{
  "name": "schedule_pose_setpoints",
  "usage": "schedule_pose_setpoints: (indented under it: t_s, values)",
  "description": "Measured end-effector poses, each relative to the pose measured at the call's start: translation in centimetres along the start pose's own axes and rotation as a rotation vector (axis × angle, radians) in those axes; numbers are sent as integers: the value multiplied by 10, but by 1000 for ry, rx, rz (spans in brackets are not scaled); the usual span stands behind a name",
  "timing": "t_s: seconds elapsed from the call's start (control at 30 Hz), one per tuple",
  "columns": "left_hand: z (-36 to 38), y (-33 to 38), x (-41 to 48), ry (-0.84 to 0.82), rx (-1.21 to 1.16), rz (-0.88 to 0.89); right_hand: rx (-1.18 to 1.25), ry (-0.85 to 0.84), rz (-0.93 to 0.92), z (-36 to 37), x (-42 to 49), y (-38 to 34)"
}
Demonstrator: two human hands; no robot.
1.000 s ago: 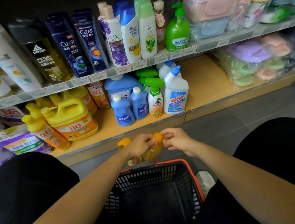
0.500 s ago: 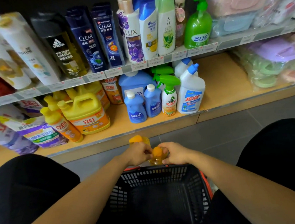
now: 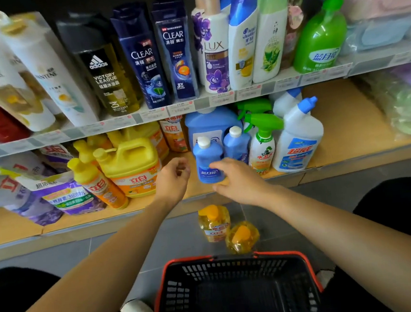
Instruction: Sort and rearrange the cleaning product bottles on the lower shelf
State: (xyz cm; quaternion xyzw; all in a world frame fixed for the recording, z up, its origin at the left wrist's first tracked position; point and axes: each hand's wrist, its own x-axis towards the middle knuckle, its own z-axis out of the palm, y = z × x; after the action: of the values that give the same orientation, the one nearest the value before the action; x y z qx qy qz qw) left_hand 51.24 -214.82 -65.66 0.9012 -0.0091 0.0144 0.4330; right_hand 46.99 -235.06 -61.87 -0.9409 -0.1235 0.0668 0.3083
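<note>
On the wooden lower shelf (image 3: pixel 346 128) a small blue bottle (image 3: pixel 205 155) with a white cap stands at the front. A second small blue bottle (image 3: pixel 235 143) and a big blue jug (image 3: pixel 209 125) stand behind it. My right hand (image 3: pixel 239 180) reaches to the front bottle, fingertips on its label and thumb spread below, not closed round it. Just left of that bottle my left hand (image 3: pixel 174 178) hovers, loosely curled and holding nothing. Two small yellow bottles (image 3: pixel 214 223) (image 3: pixel 242 237) stand on the floor between shelf and basket.
A yellow jug (image 3: pixel 131 167), a yellow-orange bottle (image 3: pixel 97 182) and refill pouches (image 3: pixel 61 193) fill the shelf's left. A green spray bottle (image 3: pixel 263 148) and white cleaner bottle (image 3: pixel 297 142) stand right of the blue ones. A black basket (image 3: pixel 233 256) with red rim sits below. Shampoo bottles line the upper shelf.
Both hands let go of the two yellow bottles, which now stand on the floor. The hands rose to the lower shelf, the right one reaching the small blue bottle.
</note>
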Motion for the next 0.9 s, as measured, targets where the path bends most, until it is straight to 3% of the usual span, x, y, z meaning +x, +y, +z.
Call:
schedule_pose_setpoints:
  t_s: [0.13,0.23,0.37,0.47,0.6,0.67,0.9]
  values:
    - [18,-4,29,-49,-252,-170,-151,63,-129,-10,41,-1]
    - [37,-9,30,-192,-452,-262,-132,77,-121,-13,66,8]
    - [52,-13,28,-209,-614,-271,-130,133,-88,-11,77,21]
    - [55,-12,37,-241,-647,-301,-159,232,-78,-12,81,26]
    - [54,-21,54,50,-515,-301,-146,260,-97,-9,82,30]
    - [50,-22,65,120,-510,-297,-132,279,-116,-7,81,30]
    - [48,-9,87,-105,-655,-259,-125,306,-122,-5,80,31]
